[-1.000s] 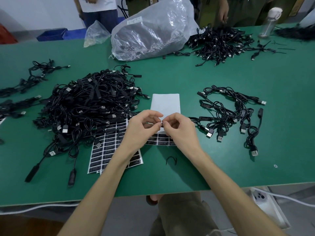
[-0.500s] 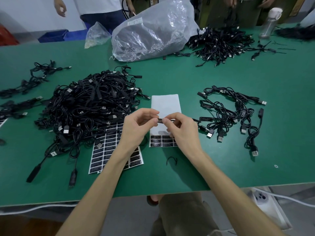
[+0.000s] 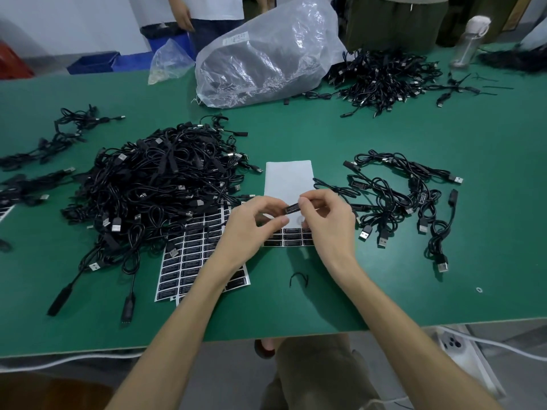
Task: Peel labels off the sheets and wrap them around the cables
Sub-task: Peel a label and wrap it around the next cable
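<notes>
2 hands meet above the white sheet: my left hand and right hand each pinch 1 end of a black label. My fingers hide any cable inside it. A big cable pile crowds the left, a smaller bunch lies to the right, and a full label sheet lies under my left wrist.
</notes>
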{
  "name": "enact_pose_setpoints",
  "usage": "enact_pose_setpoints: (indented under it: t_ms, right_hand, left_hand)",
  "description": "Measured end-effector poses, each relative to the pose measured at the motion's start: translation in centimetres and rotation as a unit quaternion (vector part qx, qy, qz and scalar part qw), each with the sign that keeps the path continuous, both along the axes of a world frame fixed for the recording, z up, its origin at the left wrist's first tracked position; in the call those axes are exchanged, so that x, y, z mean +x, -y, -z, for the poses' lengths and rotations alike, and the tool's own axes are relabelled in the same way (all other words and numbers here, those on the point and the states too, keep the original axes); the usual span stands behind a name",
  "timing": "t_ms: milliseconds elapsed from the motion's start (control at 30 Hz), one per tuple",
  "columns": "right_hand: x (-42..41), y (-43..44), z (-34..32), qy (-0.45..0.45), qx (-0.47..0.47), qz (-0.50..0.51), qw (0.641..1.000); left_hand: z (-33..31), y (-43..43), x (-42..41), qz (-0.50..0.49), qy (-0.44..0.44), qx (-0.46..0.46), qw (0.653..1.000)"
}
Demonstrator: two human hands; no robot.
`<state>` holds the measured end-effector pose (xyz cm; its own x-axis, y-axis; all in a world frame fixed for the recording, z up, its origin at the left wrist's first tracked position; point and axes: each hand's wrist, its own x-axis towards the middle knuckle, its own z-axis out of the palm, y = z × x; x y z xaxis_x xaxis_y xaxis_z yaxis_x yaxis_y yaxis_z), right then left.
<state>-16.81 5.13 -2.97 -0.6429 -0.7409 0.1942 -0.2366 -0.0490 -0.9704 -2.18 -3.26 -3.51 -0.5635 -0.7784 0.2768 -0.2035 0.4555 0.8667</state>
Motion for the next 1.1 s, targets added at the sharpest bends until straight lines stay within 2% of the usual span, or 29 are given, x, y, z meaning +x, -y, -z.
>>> enact_pose_setpoints:
  t_ms: [167, 367, 567, 700, 800, 867, 933, 1000, 1100]
  right_hand:
    - [-2.3, 0.3, 0.3, 0.025, 0.072, 0.03, 0.997]
    - [-3.9, 0.2, 0.3, -0.062, 0.129, 0.083, 0.986]
    - [-5.5, 0.0, 0.0, -0.097, 0.18, 0.125, 0.971]
    - [-5.0, -0.3, -0.1, -0.134, 0.145, 0.117, 0.973]
    - [-4.3, -0.5, -0.2, -0.146, 0.083, 0.091, 0.982]
    - [-3.9, -0.4, -0.2, -0.177, 0.076, 0.058, 0.98]
    - [-3.8, -0.2, 0.0, -0.205, 0.08, 0.026, 0.975]
    - [-3.8, -0.1, 0.1, -0.217, 0.086, 0.014, 0.972]
    - [-3.9, -0.1, 0.3, -0.219, 0.084, 0.011, 0.972]
  left_hand:
    - [0.1, -0.2, -0.1, 0.022, 0.093, -0.083, 0.992]
    - [0.1, -0.4, -0.1, 0.02, 0.162, -0.147, 0.975]
    - [0.0, -1.2, -0.4, 0.009, 0.187, -0.241, 0.952]
    - [-0.4, -1.7, -0.6, 0.009, 0.224, -0.288, 0.931]
    - [-1.1, -1.8, -0.9, -0.011, 0.201, -0.259, 0.945]
    - [-1.8, -1.5, -0.9, -0.067, 0.153, -0.225, 0.96]
    - [-2.5, -0.2, -0.6, -0.142, 0.139, -0.222, 0.955]
    - [-2.9, 1.8, 0.2, -0.194, 0.204, -0.212, 0.936]
    - [-2.7, 4.2, 1.3, -0.21, 0.328, -0.186, 0.902]
